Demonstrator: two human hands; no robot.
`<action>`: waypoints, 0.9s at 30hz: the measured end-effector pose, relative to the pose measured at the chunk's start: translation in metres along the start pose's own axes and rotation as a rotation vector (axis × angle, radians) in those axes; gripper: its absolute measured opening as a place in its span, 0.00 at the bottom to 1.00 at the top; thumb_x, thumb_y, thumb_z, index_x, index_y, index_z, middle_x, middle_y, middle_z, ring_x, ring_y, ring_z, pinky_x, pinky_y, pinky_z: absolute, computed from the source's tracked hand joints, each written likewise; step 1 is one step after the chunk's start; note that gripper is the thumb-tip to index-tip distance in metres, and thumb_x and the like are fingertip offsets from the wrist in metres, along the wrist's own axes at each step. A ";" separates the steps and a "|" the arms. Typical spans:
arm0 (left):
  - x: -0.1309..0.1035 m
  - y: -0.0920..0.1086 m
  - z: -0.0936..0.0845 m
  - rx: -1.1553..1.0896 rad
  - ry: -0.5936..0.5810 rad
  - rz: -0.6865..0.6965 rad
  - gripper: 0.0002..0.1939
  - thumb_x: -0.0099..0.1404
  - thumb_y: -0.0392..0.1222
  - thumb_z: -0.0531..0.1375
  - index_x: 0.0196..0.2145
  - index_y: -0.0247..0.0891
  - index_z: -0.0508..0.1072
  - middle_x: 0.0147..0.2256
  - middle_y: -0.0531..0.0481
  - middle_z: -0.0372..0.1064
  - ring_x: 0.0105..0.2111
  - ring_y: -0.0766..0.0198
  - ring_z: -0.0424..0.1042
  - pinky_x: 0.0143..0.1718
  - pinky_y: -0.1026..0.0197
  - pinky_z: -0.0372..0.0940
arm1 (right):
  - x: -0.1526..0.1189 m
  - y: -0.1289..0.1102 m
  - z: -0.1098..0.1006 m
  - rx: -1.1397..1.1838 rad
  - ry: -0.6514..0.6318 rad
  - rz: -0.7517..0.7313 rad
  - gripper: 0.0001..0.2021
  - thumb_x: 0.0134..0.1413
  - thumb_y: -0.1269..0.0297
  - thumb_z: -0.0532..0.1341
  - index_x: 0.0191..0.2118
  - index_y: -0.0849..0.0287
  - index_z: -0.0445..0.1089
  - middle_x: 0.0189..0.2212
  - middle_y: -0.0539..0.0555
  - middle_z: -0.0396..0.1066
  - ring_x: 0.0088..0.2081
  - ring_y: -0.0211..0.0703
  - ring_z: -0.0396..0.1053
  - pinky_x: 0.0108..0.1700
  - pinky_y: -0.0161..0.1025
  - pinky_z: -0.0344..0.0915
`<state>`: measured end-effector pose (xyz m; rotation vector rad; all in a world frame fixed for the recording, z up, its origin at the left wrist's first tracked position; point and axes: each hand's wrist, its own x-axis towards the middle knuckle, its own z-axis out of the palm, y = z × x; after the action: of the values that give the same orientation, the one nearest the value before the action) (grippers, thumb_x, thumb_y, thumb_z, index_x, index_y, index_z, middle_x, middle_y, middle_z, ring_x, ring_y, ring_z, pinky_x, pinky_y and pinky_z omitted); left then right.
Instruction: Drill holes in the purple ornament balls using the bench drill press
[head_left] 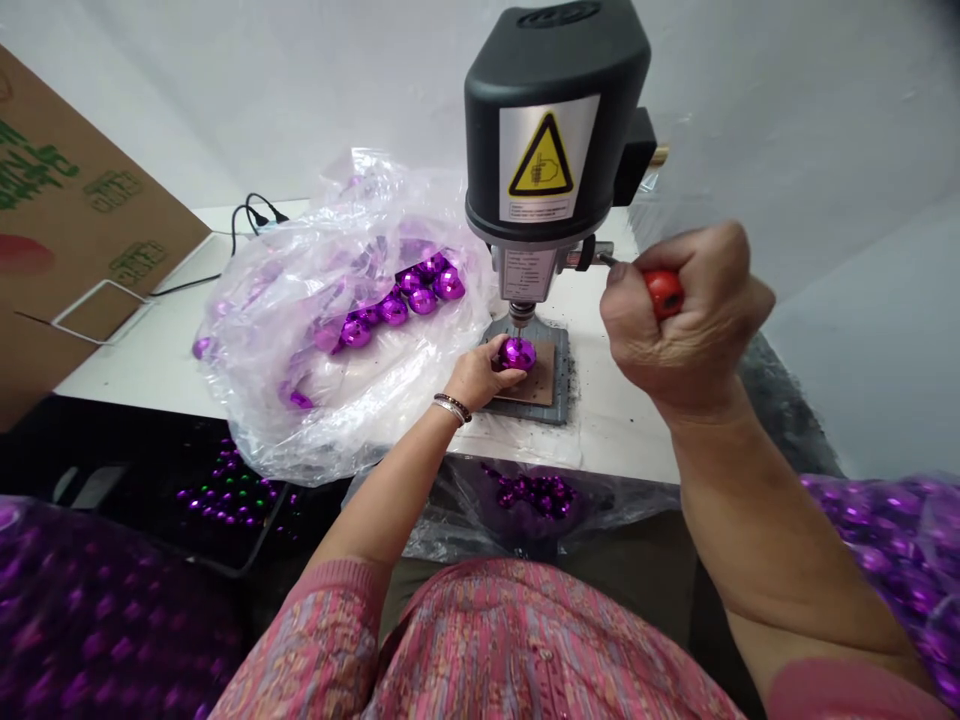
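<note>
A shiny purple ball [517,354] sits on a brown board [538,385] on the base of a dark drill press [556,140]. My left hand [484,374] pinches the ball from its left side, thumb and fingers around it. The drill chuck [520,312] is directly above the ball, and its bit reaches down to the ball's top; whether it has entered I cannot tell. To the right, my right hand [686,315] is wrapped around the red knob [664,293] of the press's feed lever.
A clear plastic bag [292,300] with several purple balls [409,295] lies left of the press. A cardboard box [82,210] stands at far left. Below the table edge hangs plastic holding purple pieces [536,495]. Bags of purple balls [900,560] flank me.
</note>
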<state>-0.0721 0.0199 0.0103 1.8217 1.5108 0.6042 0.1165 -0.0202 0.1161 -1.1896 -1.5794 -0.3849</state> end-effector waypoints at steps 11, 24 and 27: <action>0.000 -0.004 0.003 0.040 0.004 0.025 0.34 0.57 0.46 0.70 0.60 0.38 0.71 0.39 0.49 0.77 0.36 0.61 0.73 0.42 0.62 0.65 | -0.030 0.008 0.009 -0.069 0.083 -0.098 0.04 0.59 0.63 0.55 0.37 0.56 0.63 0.28 0.50 0.63 0.32 0.35 0.65 0.36 0.36 0.62; 0.000 -0.005 0.005 -0.005 0.005 0.029 0.35 0.56 0.45 0.70 0.61 0.38 0.71 0.42 0.46 0.77 0.40 0.58 0.74 0.46 0.59 0.66 | -0.049 0.014 0.031 -0.057 0.265 -0.134 0.03 0.59 0.65 0.54 0.38 0.57 0.60 0.28 0.50 0.62 0.30 0.35 0.61 0.35 0.36 0.60; 0.000 -0.007 0.005 -0.009 0.018 0.032 0.36 0.56 0.45 0.71 0.61 0.37 0.70 0.44 0.45 0.77 0.41 0.57 0.74 0.47 0.58 0.67 | -0.059 0.014 0.035 -0.026 0.261 -0.107 0.03 0.58 0.64 0.54 0.37 0.57 0.60 0.27 0.50 0.61 0.30 0.35 0.62 0.35 0.36 0.61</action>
<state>-0.0731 0.0194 0.0023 1.8410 1.4911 0.6430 0.1051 -0.0160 0.0471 -1.0311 -1.4175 -0.6073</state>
